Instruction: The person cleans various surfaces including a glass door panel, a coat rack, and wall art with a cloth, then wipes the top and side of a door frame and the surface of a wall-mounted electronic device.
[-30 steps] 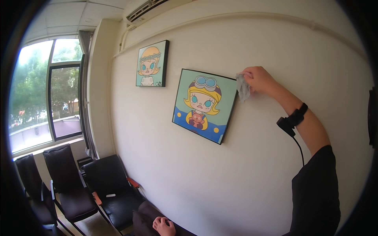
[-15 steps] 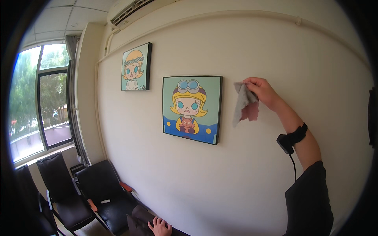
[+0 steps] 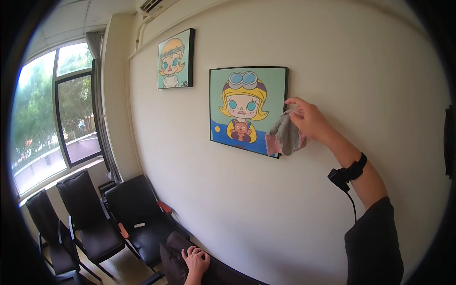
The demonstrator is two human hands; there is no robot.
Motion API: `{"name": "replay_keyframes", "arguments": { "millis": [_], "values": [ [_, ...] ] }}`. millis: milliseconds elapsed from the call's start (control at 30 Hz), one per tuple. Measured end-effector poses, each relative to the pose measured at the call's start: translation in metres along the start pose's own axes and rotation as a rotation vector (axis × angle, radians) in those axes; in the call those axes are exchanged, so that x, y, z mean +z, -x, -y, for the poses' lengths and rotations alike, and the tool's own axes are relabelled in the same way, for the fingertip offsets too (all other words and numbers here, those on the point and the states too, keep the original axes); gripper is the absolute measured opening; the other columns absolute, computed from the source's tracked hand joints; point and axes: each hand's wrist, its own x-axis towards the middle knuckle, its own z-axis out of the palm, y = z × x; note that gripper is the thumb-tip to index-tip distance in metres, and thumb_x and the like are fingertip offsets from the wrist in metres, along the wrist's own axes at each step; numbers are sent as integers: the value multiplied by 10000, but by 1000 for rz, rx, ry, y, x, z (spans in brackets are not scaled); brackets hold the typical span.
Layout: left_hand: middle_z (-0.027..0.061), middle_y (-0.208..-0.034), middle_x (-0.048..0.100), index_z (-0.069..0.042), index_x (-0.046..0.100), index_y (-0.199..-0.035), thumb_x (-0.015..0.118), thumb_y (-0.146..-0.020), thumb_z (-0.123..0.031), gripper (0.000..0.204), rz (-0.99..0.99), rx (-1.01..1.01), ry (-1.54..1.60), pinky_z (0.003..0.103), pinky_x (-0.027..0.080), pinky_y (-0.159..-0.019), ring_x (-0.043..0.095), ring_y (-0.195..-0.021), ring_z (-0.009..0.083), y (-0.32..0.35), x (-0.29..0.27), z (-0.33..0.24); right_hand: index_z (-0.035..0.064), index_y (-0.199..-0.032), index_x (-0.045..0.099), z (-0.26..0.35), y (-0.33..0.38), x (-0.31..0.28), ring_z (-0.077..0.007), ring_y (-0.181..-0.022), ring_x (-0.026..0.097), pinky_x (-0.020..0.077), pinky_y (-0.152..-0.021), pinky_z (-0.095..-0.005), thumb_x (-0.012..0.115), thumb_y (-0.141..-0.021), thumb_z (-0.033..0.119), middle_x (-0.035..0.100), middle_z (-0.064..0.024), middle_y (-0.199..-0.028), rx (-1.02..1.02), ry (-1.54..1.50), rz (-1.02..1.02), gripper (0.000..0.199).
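Note:
A grey and pink cloth hangs from my right hand, pinched between thumb and fingers. The index finger of that hand stretches up to the right edge of a framed cartoon picture on the wall. The cloth's lower part overlaps the picture's lower right corner. The picture shows a yellow-haired figure with goggles and a bear. Lower down, my left hand rests on dark fabric, its fingers loosely bent and apart, holding nothing visible. A black strapped device with a cable sits on my right forearm.
A smaller framed picture hangs further left on the pale wall. Black chairs stand along the lower left, one with a small white object on its seat. A window with a grey curtain is at the left.
The view has tilted down. My right hand has moved left to the picture's right edge, and the cloth now overlaps the lower right corner. My left hand stays on the dark fabric.

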Motion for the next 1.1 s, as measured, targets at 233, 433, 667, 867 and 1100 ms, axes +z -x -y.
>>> {"name": "replay_keyframes", "arguments": {
  "millis": [233, 433, 667, 867, 1100],
  "values": [
    [-35, -929, 677, -134, 709, -671, 653, -738, -238, 136, -81, -13, -39, 565, 217, -1105, 531, -1156, 207, -10, -5, 27, 14, -1179, 589, 22, 6, -17, -212, -847, 680, 591, -644, -324, 496, -970, 167, 649, -113, -1055, 380, -659, 162, 275],
    [-1, -948, 663, -79, 712, -728, 642, -761, -202, 145, -101, -17, -12, 546, 241, -1086, 513, -1167, 245, -13, -5, 31, 25, -1162, 602, 55, 46, -60, -193, -929, 669, 609, -607, -326, 493, -975, 181, 641, -82, -1075, 379, -625, 185, 267],
    [66, -1042, 650, -70, 669, -856, 663, -777, -142, 107, -84, -86, 254, 519, 247, -1083, 519, -1180, 278, 0, -33, 27, 18, -1136, 611, 93, 70, -86, -190, -792, 674, 595, -510, -298, 502, -989, 184, 649, -111, -1013, 234, -503, 215, 247],
    [36, -913, 615, 2, 611, -930, 570, -875, 14, 70, -303, -421, 630, 234, 470, -629, 593, -787, 101, 102, -116, 77, 42, -968, 672, 92, 122, -32, -77, -573, 557, 463, -509, -256, 536, -977, 185, 654, -14, -772, -25, -63, 73, 198],
    [89, -954, 637, -13, 612, -1050, 651, -839, -78, 225, -451, -887, 306, 324, 505, -782, 592, -837, 186, 422, -206, 141, 10, -1061, 640, 43, 319, 187, -198, -792, 655, 554, -728, -341, 457, -1001, 292, 686, -105, -890, 944, -1620, 858, 341]
  ]
}}
